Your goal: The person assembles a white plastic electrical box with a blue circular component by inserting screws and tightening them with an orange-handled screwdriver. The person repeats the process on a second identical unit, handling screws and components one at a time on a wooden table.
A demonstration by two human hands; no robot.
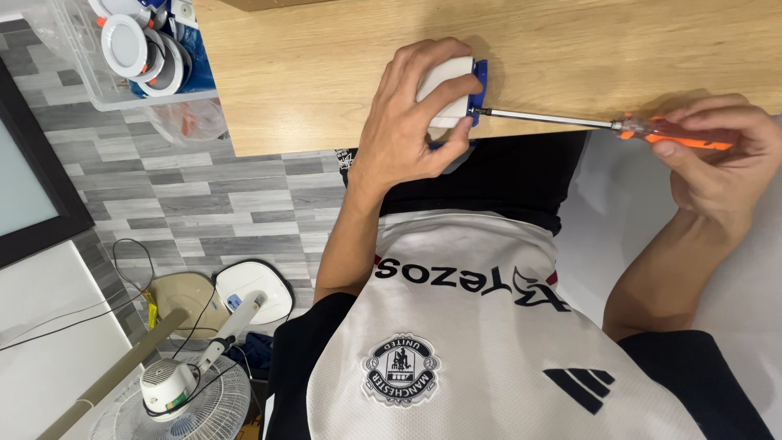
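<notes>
White jersey (489, 350) with black sleeves fills the near foreground, seen from above; both forearms are extended from it toward the wooden table (326, 73). Left hand (411, 122) is curled and clamped over a small white fixture (444, 85) with a blue part (479, 88) on its right side, fingers wrapped across the top, thumb tucked underneath, fixture pressed at the near table edge; wrist is bent slightly, forearm angled up from lower centre. Right hand (717, 155) is closed on the orange handle of a screwdriver (570, 121), handle pinched between thumb and fingertips, palm turned down, forearm coming in from the lower right. Screwdriver shaft is held nearly horizontal, running left, tip seated against the blue part of the fixture, so the two hands are linked by the tool but well apart. Fixture sits on the table just in front of the torso, left of centre. Off to the left, lower down, a standing fan (183, 391) and a round white base (252, 289) are seen on grey plank flooring (212, 195), cables trailing near them. Farther back at the table's left edge a clear plastic bin (106, 90) is seen holding round white downlights (126, 45) with orange clips
</notes>
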